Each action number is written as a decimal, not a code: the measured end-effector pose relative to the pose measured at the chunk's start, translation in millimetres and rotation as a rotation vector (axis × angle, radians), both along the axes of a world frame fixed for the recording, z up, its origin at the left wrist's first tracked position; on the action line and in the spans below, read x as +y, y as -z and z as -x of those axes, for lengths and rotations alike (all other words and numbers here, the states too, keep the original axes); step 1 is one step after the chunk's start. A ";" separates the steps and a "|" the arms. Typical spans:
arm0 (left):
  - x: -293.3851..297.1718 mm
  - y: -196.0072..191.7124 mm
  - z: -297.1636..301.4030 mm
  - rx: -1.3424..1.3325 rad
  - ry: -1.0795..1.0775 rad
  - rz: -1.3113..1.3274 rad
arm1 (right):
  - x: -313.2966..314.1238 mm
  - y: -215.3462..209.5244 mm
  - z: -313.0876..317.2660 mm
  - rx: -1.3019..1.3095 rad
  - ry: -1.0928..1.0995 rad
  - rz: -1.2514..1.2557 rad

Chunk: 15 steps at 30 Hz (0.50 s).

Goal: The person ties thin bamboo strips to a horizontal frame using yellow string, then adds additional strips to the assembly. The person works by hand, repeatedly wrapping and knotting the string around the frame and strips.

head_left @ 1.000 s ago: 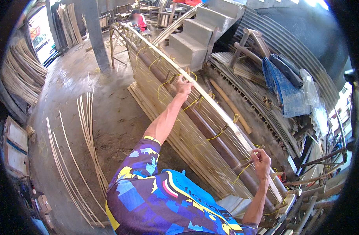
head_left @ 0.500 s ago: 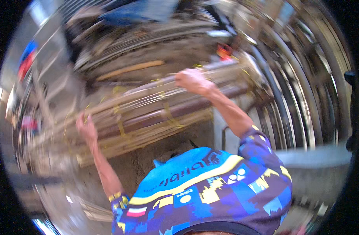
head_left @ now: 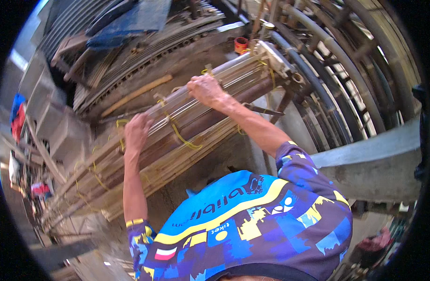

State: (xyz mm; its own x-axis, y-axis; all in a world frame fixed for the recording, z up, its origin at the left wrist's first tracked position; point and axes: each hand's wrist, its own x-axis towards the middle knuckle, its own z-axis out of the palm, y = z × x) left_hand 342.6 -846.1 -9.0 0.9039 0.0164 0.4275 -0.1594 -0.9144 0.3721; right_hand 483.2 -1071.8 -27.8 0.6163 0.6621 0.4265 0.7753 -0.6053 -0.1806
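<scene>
A long slanted rack (head_left: 196, 122) of brown poles and pale slats lies in front of me, tied at intervals with yellow cord (head_left: 184, 140). Thin, light strips (head_left: 159, 125) run lengthwise along its top. My left hand (head_left: 137, 133) rests on the rack's upper side, its fingers curled down over the slats near one cord tie. Farther right and higher, my right hand (head_left: 207, 91) is closed at the rack's far edge, beside another yellow tie. Whatever lies within either hand's fingers is hidden or too thin to name.
Behind the rack a loose wooden stick (head_left: 137, 96) lies on the ground, near a stack of corrugated sheets (head_left: 144, 51). A red container (head_left: 241, 45) stands by the rack's right end. Bamboo poles (head_left: 336, 70) form a barrier at right. Concrete blocks (head_left: 60, 131) stand left.
My left hand has moved right along the rack, closer to my right hand. My right hand stays near the same part of the rack. The whole view has shifted and is sharper now.
</scene>
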 end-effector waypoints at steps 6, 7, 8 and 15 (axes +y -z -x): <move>4.5 9.8 -12.5 0.153 -0.017 -0.119 | -9.5 -16.6 3.7 0.152 0.063 0.144; 3.6 8.8 -12.4 0.167 -0.039 -0.086 | -11.6 -19.5 4.5 0.221 0.075 0.147; 6.4 7.0 -13.4 0.219 -0.043 -0.057 | -9.5 -22.5 3.6 0.215 -0.004 0.086; -2.6 -4.3 -12.8 0.385 -0.084 -0.095 | -9.3 -29.5 7.7 0.198 -0.007 0.101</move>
